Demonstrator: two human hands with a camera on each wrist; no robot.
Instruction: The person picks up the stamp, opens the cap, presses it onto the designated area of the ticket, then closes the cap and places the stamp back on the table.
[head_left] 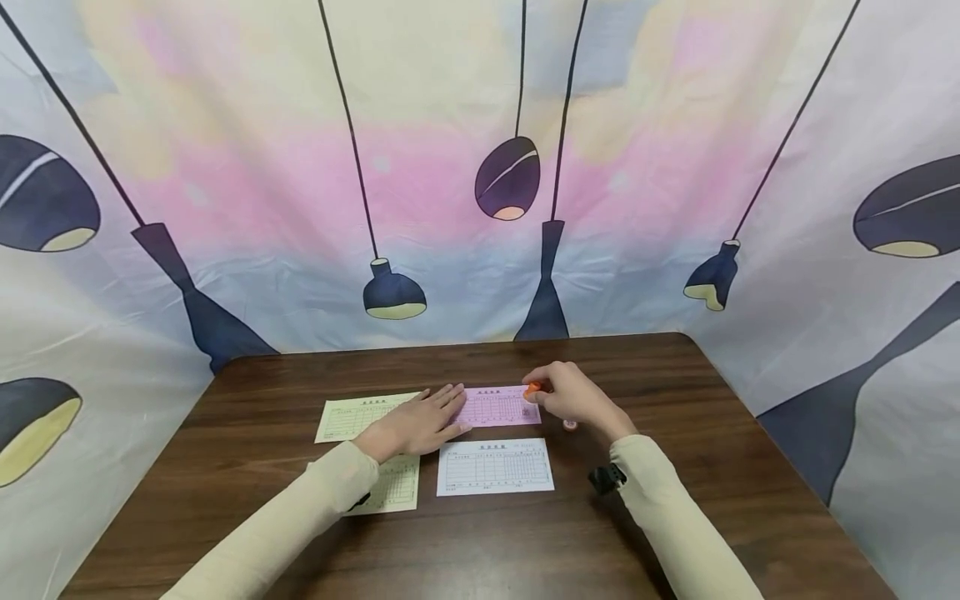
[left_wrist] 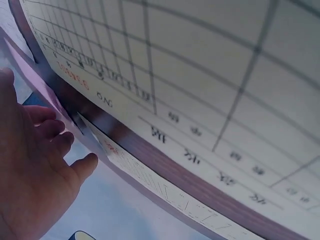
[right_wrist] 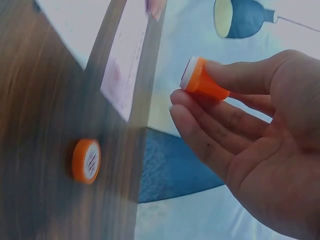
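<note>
My right hand (head_left: 576,393) pinches a small orange stamp (right_wrist: 206,82) between thumb and fingers, its white end showing in the right wrist view. In the head view it is just above the right end of a pink printed slip (head_left: 491,410). A small dark mark shows on that slip's lower right. With fingers extended, my left hand (head_left: 422,423) rests at the pink slip's left end. Near the right hand, an orange-rimmed cap (right_wrist: 87,161) lies on the table.
A white printed slip (head_left: 495,468) lies in front of the pink one. To the left are an upper yellow slip (head_left: 348,419) and a lower yellow slip (head_left: 397,490), partly covered by the left arm. The brown table (head_left: 637,367) meets a patterned curtain (head_left: 450,233) behind.
</note>
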